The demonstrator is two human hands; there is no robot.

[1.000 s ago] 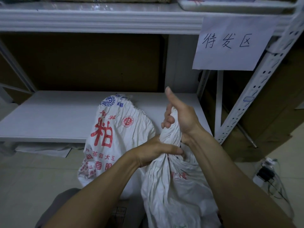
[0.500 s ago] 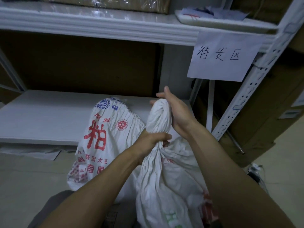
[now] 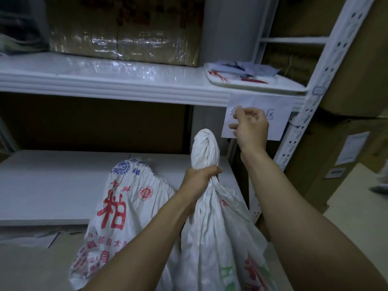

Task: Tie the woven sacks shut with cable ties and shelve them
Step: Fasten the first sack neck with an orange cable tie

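Two white woven sacks stand in front of a white shelf rack. The nearer sack (image 3: 218,238) has its mouth twisted into a bunched neck (image 3: 206,150). My left hand (image 3: 199,181) grips that neck just below the bunch. My right hand (image 3: 249,127) is raised above and right of the sack top, fingers loosely curled, touching nothing I can see. Behind and to the left, a second sack (image 3: 123,206) with red and blue print leans against the lower shelf (image 3: 52,181). No cable tie shows.
A paper sign (image 3: 279,122) hangs from the upper shelf (image 3: 105,80), which carries a wrapped carton (image 3: 126,32) and a white tray (image 3: 252,80) of papers. A white perforated upright (image 3: 310,97) stands to the right, with cardboard boxes beyond it.
My right hand let go of the twisted sack top and rose up toward the sign. The left hand kept its grip on the neck. The view tilted upward.
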